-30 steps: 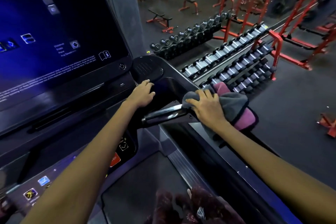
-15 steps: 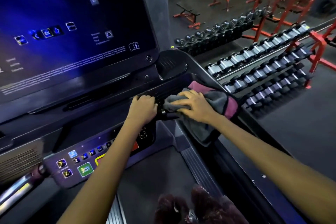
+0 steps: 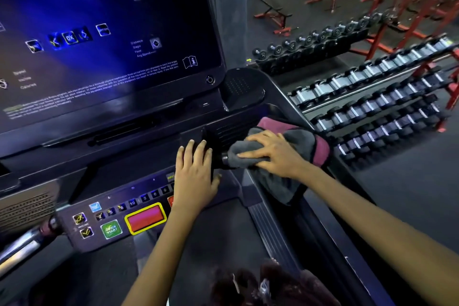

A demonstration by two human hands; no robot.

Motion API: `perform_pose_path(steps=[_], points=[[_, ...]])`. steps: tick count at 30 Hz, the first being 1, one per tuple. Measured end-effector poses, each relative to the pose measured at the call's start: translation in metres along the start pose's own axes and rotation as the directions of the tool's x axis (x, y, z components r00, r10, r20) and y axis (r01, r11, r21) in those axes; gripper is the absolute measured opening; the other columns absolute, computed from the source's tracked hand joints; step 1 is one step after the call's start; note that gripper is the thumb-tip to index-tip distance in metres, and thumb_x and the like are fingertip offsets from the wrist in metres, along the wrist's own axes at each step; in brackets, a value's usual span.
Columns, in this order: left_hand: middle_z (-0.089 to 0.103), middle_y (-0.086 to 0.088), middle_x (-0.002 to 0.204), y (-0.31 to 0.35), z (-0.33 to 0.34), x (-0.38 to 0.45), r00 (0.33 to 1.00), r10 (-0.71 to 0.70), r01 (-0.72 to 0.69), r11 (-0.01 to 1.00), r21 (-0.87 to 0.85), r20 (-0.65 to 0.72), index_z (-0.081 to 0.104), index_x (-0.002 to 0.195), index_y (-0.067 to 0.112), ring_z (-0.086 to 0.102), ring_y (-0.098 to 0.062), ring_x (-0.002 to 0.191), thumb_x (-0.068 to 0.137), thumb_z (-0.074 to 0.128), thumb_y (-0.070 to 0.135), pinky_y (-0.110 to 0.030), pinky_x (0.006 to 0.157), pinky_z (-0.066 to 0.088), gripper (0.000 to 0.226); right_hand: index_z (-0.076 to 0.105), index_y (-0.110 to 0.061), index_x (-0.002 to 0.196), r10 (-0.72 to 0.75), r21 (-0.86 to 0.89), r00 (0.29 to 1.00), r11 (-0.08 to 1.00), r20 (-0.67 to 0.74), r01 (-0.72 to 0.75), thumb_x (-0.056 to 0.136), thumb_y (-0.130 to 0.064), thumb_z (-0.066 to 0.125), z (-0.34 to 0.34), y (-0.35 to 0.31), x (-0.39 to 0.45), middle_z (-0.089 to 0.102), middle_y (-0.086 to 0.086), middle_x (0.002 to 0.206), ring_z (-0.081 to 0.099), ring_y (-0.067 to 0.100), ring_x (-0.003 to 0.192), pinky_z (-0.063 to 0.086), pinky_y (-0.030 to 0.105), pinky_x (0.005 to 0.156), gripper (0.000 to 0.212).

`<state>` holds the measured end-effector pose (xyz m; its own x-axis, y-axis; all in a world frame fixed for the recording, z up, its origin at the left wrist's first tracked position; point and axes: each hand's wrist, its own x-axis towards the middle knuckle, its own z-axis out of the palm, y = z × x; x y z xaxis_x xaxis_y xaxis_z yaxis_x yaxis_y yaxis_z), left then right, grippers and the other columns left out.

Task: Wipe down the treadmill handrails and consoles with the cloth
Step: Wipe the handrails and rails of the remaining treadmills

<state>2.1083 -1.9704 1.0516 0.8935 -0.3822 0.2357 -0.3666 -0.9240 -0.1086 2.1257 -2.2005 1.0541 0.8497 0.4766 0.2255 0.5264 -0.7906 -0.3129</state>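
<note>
The person's right hand [image 3: 275, 154] is curled over a grey and pink cloth [image 3: 293, 156], its grip clamped on the fabric and wrapping it round the short handlebar [image 3: 223, 156] that sticks out from the right end of the treadmill's console [image 3: 154, 156]. A loose fold of the cloth hangs down below the wrist, over the dark side rail [image 3: 273, 231]. Only the bare end of the bar shows, just left of the bunched cloth.

The left hand [image 3: 196, 171] lies flat just beside it, fingers straight and slightly spread, pressing on the console surface with nothing held. Its fingertips reach up to the ribbed black housing [image 3: 228, 131] behind the bar, and its thumb side almost meets the cloth.

Below the left forearm sits the button panel [image 3: 109, 221], with a green quick-start button [image 3: 111, 229], a red button framed in yellow [image 3: 146, 217] and a row of small numbered keys. Above it the big screen [image 3: 99, 32] glows blue with icons and small text. A round speaker grille [image 3: 242, 88] sits at the screen's lower right corner.

Off to the right, beyond the treadmill, racks of dumbbells [image 3: 372, 97] stand on the dark gym floor, with red frames [image 3: 409, 7] and benches behind them.
</note>
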Motion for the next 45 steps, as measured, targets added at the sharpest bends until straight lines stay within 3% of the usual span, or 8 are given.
perform_pose_path(steps=[8, 13, 18, 23, 29, 34, 39, 45], points=[[0.056, -0.017, 0.129, 0.001, 0.002, 0.001, 1.0, -0.019, 0.019, 0.999, 0.051, 0.007, 0.064, 0.115, 0.003, 0.05, -0.04, 0.121, 0.058, 0.082, 0.038, -0.05, 0.105, 0.021, 0.069, 0.072, -0.043, 0.094, -0.1, -0.046, 0.989, 0.993, 0.11, 0.106, 0.063, -0.016, 0.071, 0.004, -0.019, 0.009, 0.059, -0.001, 0.122, 0.051, 0.03, 0.106, 0.033, 0.041, 0.075, 0.041], [0.057, -0.017, 0.127, 0.002, 0.0, 0.001, 1.0, -0.02, 0.02, 0.999, 0.049, -0.005, 0.064, 0.114, 0.002, 0.052, -0.041, 0.119, 0.055, 0.084, 0.037, -0.05, 0.105, 0.022, 0.071, 0.072, -0.043, 0.092, -0.172, -0.099, 0.981, 0.979, 0.089, 0.181, 0.052, -0.017, 0.077, 0.003, -0.01, 0.001, 0.062, 0.0, 0.118, 0.051, 0.028, 0.103, 0.045, 0.046, 0.069, 0.048], [0.058, -0.017, 0.126, 0.003, -0.001, 0.001, 0.999, -0.028, 0.027, 0.998, 0.055, 0.019, 0.065, 0.113, 0.003, 0.052, -0.04, 0.119, 0.055, 0.084, 0.045, -0.049, 0.105, 0.021, 0.074, 0.074, -0.038, 0.093, -0.084, -0.099, 0.995, 0.991, 0.047, 0.089, 0.061, -0.015, 0.062, -0.007, 0.022, -0.028, 0.064, 0.005, 0.11, 0.046, 0.026, 0.104, 0.051, 0.052, 0.063, 0.041], [0.059, -0.017, 0.124, 0.003, -0.003, 0.002, 0.999, -0.038, 0.037, 0.999, 0.039, 0.03, 0.065, 0.111, 0.002, 0.053, -0.041, 0.117, 0.049, 0.084, 0.045, -0.049, 0.105, 0.02, 0.077, 0.04, -0.042, 0.138, 0.09, -0.135, 0.992, 0.988, 0.088, -0.078, 0.088, -0.034, 0.029, 0.008, -0.023, 0.014, 0.054, 0.006, 0.122, 0.048, 0.032, 0.112, 0.039, 0.05, 0.083, 0.052], [0.06, -0.017, 0.122, 0.003, -0.003, 0.002, 0.999, -0.039, 0.038, 0.998, 0.047, 0.038, 0.065, 0.109, 0.002, 0.054, -0.04, 0.116, 0.053, 0.084, 0.046, -0.049, 0.104, 0.022, 0.074, 0.035, -0.034, 0.141, 0.242, -0.143, 0.939, 0.967, 0.245, -0.212, 0.099, -0.039, 0.035, -0.001, -0.025, 0.031, 0.048, 0.003, 0.128, 0.041, 0.024, 0.121, 0.031, 0.05, 0.098, 0.043], [0.058, -0.016, 0.126, 0.006, -0.007, 0.003, 0.99, -0.072, 0.064, 0.995, 0.073, 0.118, 0.065, 0.113, 0.006, 0.05, -0.04, 0.12, 0.056, 0.081, 0.051, -0.055, 0.104, 0.035, 0.075, 0.042, -0.021, 0.133, 0.472, -0.4, 0.877, 0.823, 0.088, -0.403, 0.099, -0.041, 0.03, -0.002, -0.007, 0.004, 0.054, 0.006, 0.126, 0.047, 0.028, 0.118, 0.026, 0.05, 0.101, 0.042], [0.006, -0.009, 0.158, 0.016, -0.021, 0.008, 0.965, -0.115, 0.066, 0.977, 0.203, 0.237, 0.015, 0.15, 0.014, -0.01, -0.039, 0.144, 0.087, 0.044, 0.062, -0.055, 0.112, -0.013, 0.084, 0.051, -0.016, 0.119, 0.406, -0.18, 0.908, 0.905, 0.1, -0.385, 0.099, -0.042, 0.032, 0.012, -0.02, 0.037, 0.063, 0.007, 0.113, 0.056, 0.03, 0.107, 0.035, 0.044, 0.092, 0.038], [0.002, -0.012, 0.158, 0.057, -0.024, 0.022, 0.971, -0.082, 0.07, 0.996, 0.059, 0.223, -0.001, 0.15, 0.009, -0.013, -0.034, 0.144, 0.087, 0.042, 0.055, -0.055, 0.11, -0.016, 0.089, 0.055, -0.016, 0.127, 0.297, -0.325, 0.929, 0.876, -0.223, -0.358, 0.09, -0.046, 0.034, 0.029, -0.014, -0.021, 0.064, 0.011, 0.101, 0.06, 0.031, 0.092, 0.047, 0.042, 0.079, 0.052]])
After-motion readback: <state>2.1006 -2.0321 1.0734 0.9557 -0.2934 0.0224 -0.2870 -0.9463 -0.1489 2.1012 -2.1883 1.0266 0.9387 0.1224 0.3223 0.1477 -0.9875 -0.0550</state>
